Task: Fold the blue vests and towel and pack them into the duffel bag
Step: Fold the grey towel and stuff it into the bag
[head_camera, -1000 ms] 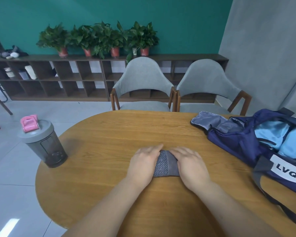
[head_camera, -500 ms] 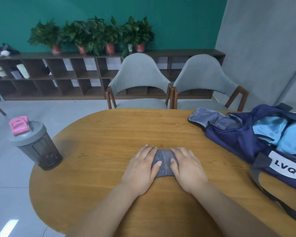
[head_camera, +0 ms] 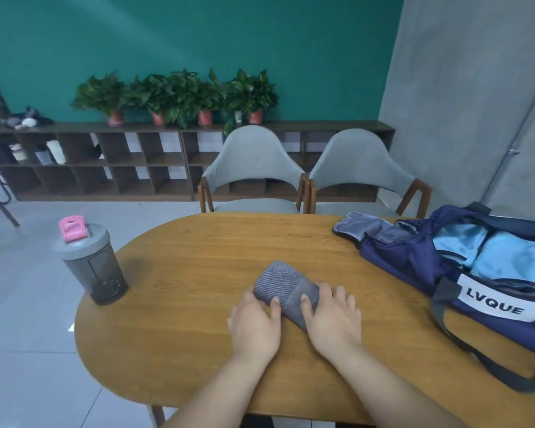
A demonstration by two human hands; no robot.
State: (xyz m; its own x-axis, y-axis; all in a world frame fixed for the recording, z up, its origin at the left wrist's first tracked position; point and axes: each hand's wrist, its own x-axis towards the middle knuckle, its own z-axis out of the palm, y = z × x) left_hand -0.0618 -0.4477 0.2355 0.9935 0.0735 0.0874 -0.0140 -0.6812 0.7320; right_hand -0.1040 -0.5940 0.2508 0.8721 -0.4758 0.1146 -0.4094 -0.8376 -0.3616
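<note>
A folded grey towel [head_camera: 283, 281] lies in the middle of the wooden table [head_camera: 192, 304], turned at a slant. My left hand [head_camera: 254, 324] holds its near left end, thumb on top. My right hand [head_camera: 332, 318] holds its near right end, thumb on top and fingers alongside. The navy duffel bag [head_camera: 414, 257] lies open at the table's right, marked LVQUE. Folded light blue vests [head_camera: 491, 254] sit inside it.
A grey shaker bottle with a pink lid [head_camera: 90, 267] stands at the table's left edge. Two grey chairs [head_camera: 254, 162] are tucked in at the far side. A low shelf with potted plants [head_camera: 179, 97] runs along the green wall.
My hands have slid back from covering the towel to its near end, leaving most of it in view. The towel has turned to a slant. The camera has tilted up.
</note>
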